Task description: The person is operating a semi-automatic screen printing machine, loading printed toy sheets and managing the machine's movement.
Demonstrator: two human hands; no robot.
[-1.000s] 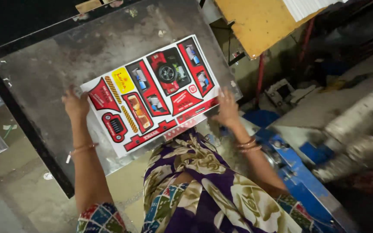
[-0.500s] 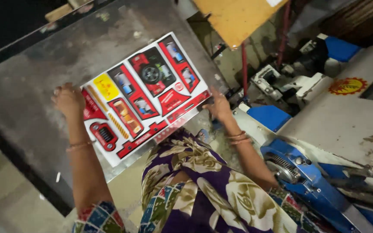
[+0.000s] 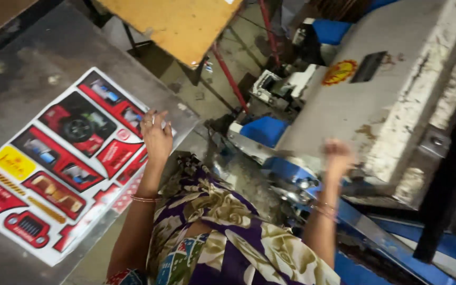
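Note:
A printed card sheet [image 3: 54, 174] with red, black and yellow die-cut toy-box panels lies flat on a grey metal table [image 3: 22, 79]. My left hand [image 3: 157, 136] lies on the sheet's near right corner, fingers curled at its edge. A thin bangle circles that wrist. My right hand [image 3: 336, 157] is off the sheet, raised in the air to the right before a grey machine [image 3: 376, 105]. It is blurred, with nothing seen in it. Several bangles sit on that wrist. My purple patterned dress fills the bottom middle.
A yellow-brown board [image 3: 180, 24] on red metal legs [image 3: 230, 79] stands beyond the table's corner. Blue machine parts [image 3: 262, 129] and a blue frame [image 3: 376, 237] sit low on the right. Bare concrete floor shows between table and machine.
The view has swung right. My right hand let go of the sheet and rose toward the machine. My left hand moved from the sheet's left edge to its right corner.

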